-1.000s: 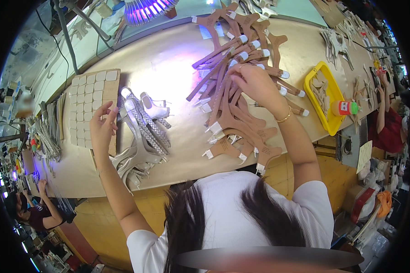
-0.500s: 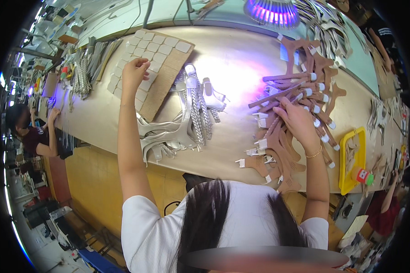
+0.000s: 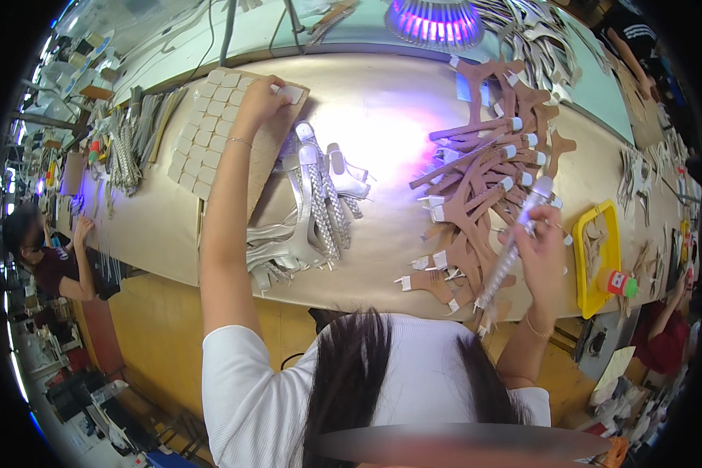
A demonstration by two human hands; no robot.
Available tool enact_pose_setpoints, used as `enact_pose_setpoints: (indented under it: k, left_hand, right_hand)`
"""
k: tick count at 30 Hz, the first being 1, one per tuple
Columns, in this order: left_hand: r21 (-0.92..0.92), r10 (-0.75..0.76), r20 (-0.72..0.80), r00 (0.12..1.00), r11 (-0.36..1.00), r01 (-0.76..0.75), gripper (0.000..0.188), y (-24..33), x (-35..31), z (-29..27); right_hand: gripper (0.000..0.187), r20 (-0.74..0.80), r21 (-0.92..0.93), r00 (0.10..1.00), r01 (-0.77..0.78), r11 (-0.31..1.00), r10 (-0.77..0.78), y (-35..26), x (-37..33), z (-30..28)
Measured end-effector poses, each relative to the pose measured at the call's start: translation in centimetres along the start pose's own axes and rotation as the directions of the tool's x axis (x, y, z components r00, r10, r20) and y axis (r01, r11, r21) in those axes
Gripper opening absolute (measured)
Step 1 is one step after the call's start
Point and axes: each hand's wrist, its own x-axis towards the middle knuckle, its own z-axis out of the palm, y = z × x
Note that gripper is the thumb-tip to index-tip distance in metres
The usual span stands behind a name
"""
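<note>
My left hand (image 3: 262, 101) is closed in a pinch at the edge of a white square piece (image 3: 291, 94) in the upper right corner of a tan board (image 3: 285, 125). Rows of similar white squares (image 3: 210, 125) cover that board. In my right hand (image 3: 540, 246), the fingers grip a shiny silver braided strap (image 3: 507, 261) with a pale upper end, held slanted above the table. Beneath and beyond it lies a pile of brown strap pieces (image 3: 476, 195) with white tips. Between my hands sits a bundle of silver braided straps (image 3: 312, 210).
A lamp (image 3: 435, 23) glows purple above the table's far side. On the right stand a yellow tray (image 3: 580, 273) and a bottle with a green cap (image 3: 622, 284). Grey straps (image 3: 140, 140) lie far left. Other people work at the left and right.
My left hand has moved forward and right across the board to its corner piece. My right hand has come back from the brown pile and now holds a silver braided strap.
</note>
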Motion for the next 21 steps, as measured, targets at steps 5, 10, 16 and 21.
enact_pose_setpoints:
  k: [5, 10, 16, 21]
  left_hand:
    - [-0.111, -0.045, 0.089, 0.995, 0.992, 0.055, 0.022, -1.0, 1.3, -0.5]
    - [-0.225, -0.048, 0.109, 0.993, 0.972, 0.071, 0.017, -1.5, 1.4, -0.5]
    - [-0.126, -0.027, 0.144, 0.989, 0.991, 0.045, 0.016, -1.1, 1.2, 0.1]
    - [-0.168, -0.102, 0.157, 0.982, 0.977, 0.128, 0.015, -2.1, 2.0, 0.7]
  right_hand:
    - [0.052, -0.06, 0.053, 0.995, 0.085, 0.995, -0.082, -5.3, -7.4, -5.4]
    - [0.058, 0.068, 0.009, 0.991, -0.119, 0.993, 0.118, -9.1, -13.7, -11.7]
    - [0.033, 0.068, -0.147, 0.978, 0.205, 0.968, -0.197, -10.9, -19.4, -18.3]
    - [0.022, -0.075, -0.162, 0.824, 0.546, 0.822, -0.562, -10.9, -18.9, -19.3]
